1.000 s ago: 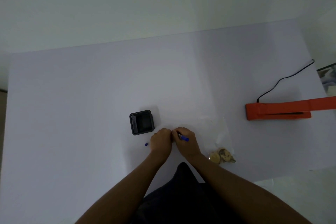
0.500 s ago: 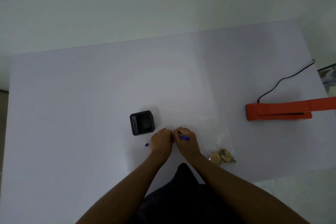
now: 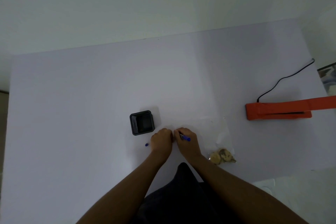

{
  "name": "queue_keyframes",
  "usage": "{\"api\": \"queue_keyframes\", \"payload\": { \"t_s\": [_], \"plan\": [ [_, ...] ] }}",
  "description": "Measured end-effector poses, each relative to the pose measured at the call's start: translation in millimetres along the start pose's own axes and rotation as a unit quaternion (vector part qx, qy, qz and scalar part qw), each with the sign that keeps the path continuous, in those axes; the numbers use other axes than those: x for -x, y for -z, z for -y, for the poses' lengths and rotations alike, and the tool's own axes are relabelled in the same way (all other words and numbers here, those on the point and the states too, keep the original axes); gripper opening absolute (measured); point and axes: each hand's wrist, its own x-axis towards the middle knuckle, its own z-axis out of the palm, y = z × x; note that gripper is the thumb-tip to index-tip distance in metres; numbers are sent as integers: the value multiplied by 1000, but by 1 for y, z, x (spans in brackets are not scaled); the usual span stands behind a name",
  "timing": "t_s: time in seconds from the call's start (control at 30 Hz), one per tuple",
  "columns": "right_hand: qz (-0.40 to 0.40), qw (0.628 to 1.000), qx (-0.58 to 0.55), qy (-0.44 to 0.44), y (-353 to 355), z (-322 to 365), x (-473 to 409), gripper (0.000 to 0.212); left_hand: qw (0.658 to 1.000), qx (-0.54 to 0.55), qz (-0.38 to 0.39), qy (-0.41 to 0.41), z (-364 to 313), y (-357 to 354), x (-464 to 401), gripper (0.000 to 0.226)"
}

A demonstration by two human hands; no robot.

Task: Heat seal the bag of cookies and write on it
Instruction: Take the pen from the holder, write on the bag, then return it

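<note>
A clear plastic bag point(image 3: 221, 132) lies flat on the white table point(image 3: 91, 114), with several cookies point(image 3: 222, 156) bunched at its near right end. My right hand point(image 3: 187, 142) grips a blue pen point(image 3: 185, 138), tip down at the bag's left end. My left hand point(image 3: 161, 141) sits knuckle to knuckle beside it, fingers curled onto the bag's left edge; what lies under the fingers is hidden. The pen's blue cap point(image 3: 147, 144) lies loose on the table just left of my left hand. The orange heat sealer point(image 3: 278, 110) stands at the right, its arm lowered.
A small black square holder point(image 3: 142, 122) stands just beyond my left hand. The sealer's black cord point(image 3: 283, 78) runs off toward the table's back right corner. The table's near edge is close to my body, with white floor at the lower right.
</note>
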Motion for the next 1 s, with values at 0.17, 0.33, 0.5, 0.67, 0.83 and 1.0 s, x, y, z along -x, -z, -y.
{"api": "queue_keyframes", "payload": {
  "t_s": [0.17, 0.33, 0.5, 0.67, 0.83, 1.0],
  "plan": [
    [9, 1000, 8, 0, 0, -2, 1, 32, 1000, -3, -3, -4, 0, 0, 0, 16],
    [7, 1000, 19, 4, 1, 0, 1, 26, 1000, -4, -1, -5, -1, 1, 0, 16],
    [10, 1000, 22, 2, 2, 0, 0, 25, 1000, -5, -2, -6, -2, 1, 0, 16],
    [11, 999, 43, 15, 4, 0, 1, 24, 1000, -9, -3, -8, -3, 1, -1, 17],
    [13, 997, 67, 29, 2, -1, 3, 21, 1000, -8, -3, -5, -3, 2, 0, 16],
    [12, 996, 81, 36, 3, -2, 5, 21, 1000, -4, -2, -4, -3, 1, -1, 17]
  ]
}}
